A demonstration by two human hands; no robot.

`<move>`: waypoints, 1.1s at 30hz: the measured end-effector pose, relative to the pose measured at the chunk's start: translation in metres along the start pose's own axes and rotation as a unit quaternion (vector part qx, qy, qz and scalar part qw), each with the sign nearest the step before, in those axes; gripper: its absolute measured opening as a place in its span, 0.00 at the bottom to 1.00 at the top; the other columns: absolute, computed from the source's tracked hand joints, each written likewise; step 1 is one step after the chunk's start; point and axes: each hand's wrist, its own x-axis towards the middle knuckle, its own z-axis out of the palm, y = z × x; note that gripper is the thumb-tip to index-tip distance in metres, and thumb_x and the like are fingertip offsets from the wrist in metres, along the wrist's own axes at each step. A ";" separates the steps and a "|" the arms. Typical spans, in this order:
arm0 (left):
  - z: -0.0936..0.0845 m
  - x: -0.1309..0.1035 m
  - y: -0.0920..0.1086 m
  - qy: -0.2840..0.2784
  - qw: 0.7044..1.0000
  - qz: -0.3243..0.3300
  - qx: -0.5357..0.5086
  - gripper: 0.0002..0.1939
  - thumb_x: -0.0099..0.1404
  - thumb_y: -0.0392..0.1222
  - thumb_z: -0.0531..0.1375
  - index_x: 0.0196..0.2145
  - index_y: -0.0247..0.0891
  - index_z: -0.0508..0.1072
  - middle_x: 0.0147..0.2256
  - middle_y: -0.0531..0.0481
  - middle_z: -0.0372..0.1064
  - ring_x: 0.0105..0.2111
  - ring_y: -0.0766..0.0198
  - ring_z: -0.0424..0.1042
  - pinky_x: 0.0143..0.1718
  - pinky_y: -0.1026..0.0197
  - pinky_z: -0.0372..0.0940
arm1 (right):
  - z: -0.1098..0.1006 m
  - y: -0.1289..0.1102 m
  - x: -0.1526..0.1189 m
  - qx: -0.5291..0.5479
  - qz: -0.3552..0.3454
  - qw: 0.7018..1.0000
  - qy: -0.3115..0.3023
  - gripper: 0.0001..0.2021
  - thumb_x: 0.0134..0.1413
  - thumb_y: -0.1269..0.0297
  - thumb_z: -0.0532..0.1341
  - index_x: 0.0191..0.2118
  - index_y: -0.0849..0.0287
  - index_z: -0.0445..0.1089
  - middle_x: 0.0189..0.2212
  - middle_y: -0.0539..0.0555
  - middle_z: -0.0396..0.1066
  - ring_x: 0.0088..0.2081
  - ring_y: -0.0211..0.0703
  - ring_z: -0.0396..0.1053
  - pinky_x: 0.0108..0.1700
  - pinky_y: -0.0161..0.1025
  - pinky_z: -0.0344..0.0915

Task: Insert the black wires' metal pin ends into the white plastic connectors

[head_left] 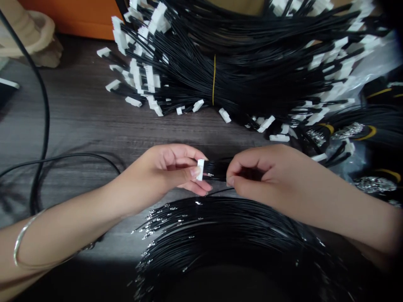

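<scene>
Between thumb and fingers, my left hand (170, 170) grips a small white connector housing (200, 169). Several thin black wires (215, 167) run from the housing toward the right. My right hand (264, 172) pinches wire there, thumb against forefinger, a short way from the housing. One shiny metal wire end shows just beside the housing. Below both hands lies a fanned pile of loose black wires (220, 209) with bright metal terminals at their left ends. My right fingers partly hide the wire they hold.
A large heap of black cables with white connectors (201, 63) lies behind, tied with a yellow band (214, 79). Banded bundles with metal terminals (374, 184) sit at the right near clear plastic. A thick black cord (45, 117) crosses the dark wood table (85, 113).
</scene>
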 end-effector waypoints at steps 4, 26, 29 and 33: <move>-0.001 0.000 -0.002 -0.006 1.000 0.001 0.023 0.05 0.60 0.32 0.61 0.36 0.34 0.72 0.29 0.49 0.77 0.31 0.62 0.78 0.35 0.65 0.73 | 0.004 0.000 0.001 -0.008 -0.042 0.998 0.040 0.08 0.48 0.70 0.56 0.23 0.55 0.70 0.16 0.42 0.65 0.18 0.28 0.59 0.18 0.27 0.52; 0.000 0.000 0.000 -0.007 1.000 0.000 0.021 0.05 0.60 0.31 0.61 0.36 0.33 0.72 0.28 0.48 0.76 0.30 0.62 0.77 0.33 0.66 0.73 | 0.005 0.001 0.002 0.013 -0.048 0.998 0.027 0.09 0.49 0.69 0.56 0.23 0.55 0.70 0.15 0.41 0.63 0.17 0.26 0.57 0.16 0.25 0.51; 0.000 0.000 0.000 -0.004 1.000 0.001 0.017 0.05 0.60 0.30 0.61 0.35 0.33 0.73 0.28 0.49 0.76 0.29 0.62 0.77 0.32 0.65 0.73 | 0.007 0.001 0.002 0.002 -0.048 0.998 0.034 0.09 0.48 0.70 0.56 0.23 0.55 0.70 0.16 0.42 0.65 0.18 0.27 0.59 0.17 0.27 0.51; 0.000 -0.001 0.000 -0.001 1.000 0.000 0.015 0.05 0.59 0.30 0.61 0.35 0.34 0.73 0.27 0.50 0.76 0.29 0.62 0.77 0.32 0.64 0.73 | 0.008 -0.001 0.003 0.005 -0.035 0.999 0.023 0.08 0.48 0.69 0.56 0.23 0.56 0.70 0.15 0.43 0.65 0.17 0.29 0.58 0.17 0.29 0.50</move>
